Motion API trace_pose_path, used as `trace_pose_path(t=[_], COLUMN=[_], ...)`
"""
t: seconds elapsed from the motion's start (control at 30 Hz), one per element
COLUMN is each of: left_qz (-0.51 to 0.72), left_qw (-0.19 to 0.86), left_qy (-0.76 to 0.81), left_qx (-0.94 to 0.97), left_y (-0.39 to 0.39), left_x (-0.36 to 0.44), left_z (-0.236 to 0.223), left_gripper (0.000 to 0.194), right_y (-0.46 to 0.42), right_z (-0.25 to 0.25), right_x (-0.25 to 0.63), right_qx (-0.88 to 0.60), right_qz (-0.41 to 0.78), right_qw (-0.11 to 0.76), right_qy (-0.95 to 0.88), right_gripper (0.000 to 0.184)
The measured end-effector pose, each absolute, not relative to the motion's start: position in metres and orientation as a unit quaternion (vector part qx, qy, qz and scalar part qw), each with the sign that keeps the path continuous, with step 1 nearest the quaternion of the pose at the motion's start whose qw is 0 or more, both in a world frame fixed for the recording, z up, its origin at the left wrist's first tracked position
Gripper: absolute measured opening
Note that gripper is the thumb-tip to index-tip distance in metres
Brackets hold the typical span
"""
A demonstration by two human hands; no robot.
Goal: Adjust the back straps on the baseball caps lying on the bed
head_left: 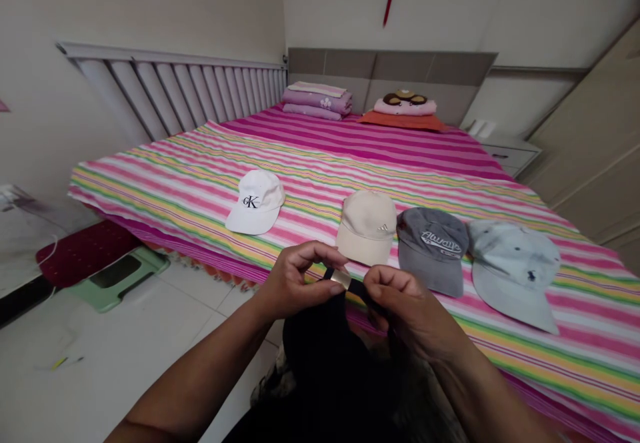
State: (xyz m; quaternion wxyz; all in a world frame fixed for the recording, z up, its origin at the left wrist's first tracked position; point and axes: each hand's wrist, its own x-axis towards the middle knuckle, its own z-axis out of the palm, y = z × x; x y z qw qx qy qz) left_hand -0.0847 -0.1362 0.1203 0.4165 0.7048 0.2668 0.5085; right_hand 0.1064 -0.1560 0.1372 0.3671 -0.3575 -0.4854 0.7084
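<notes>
A black cap (325, 336) is between my hands, with its dark adjustment strap (364, 291) and silver buckle (341, 278) facing up. My left hand (295, 283) is closed, gripping the buckle between thumb and fingers. My right hand (400, 299) pinches the strap just right of the buckle. Most of the cap's body blends into the dark area below my hands. Beyond my fingers on the bed lie a white cap (257, 196), a beige cap (367, 223), a dark grey cap (433, 246) and a pale grey-blue cap (515, 269).
A bed with a striped sheet (165, 176) spans the view. Folded purple bedding (317, 103) and a pink pillow (405, 107) rest by the headboard (395, 73). On the floor at left stands a green stool (115, 279). A nightstand (510, 156) is at far right.
</notes>
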Motion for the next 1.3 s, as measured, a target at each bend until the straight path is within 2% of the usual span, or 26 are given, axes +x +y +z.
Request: trace_pose_path(t=[0.33, 0.53, 0.97, 1.07, 1.2, 1.3], left_qz=[0.521, 0.523, 0.490, 0.449, 0.364, 0.286], left_qw=[0.293, 0.313, 0.330, 0.402, 0.603, 0.657], left_qy=[0.234, 0.257, 0.221, 0.225, 0.261, 0.293], left_qx=[0.767, 0.750, 0.776, 0.766, 0.660, 0.634], left_y=[-0.139, -0.138, -0.140, -0.140, -0.130, -0.120], left_x=[-0.077, -0.086, -0.086, -0.091, -0.096, -0.097], left_z=[0.125, 0.123, 0.132, 0.133, 0.138, 0.147], left_gripper=[0.020, 0.021, 0.021, 0.023, 0.034, 0.040], right_y=[-0.157, -0.156, -0.154, -0.154, -0.154, -0.153], right_z=[0.138, 0.138, 0.138, 0.137, 0.138, 0.138], right_x=[0.100, 0.105, 0.102, 0.103, 0.104, 0.104], right_qx=[-0.355, -0.325, -0.331, -0.348, -0.364, -0.372], right_qz=[0.704, 0.758, 0.717, 0.708, 0.705, 0.705], right_qw=[0.373, 0.337, 0.348, 0.344, 0.341, 0.339], right_qy=[-0.489, -0.454, -0.505, -0.509, -0.504, -0.500], right_gripper=[0.026, 0.027, 0.023, 0.024, 0.026, 0.027])
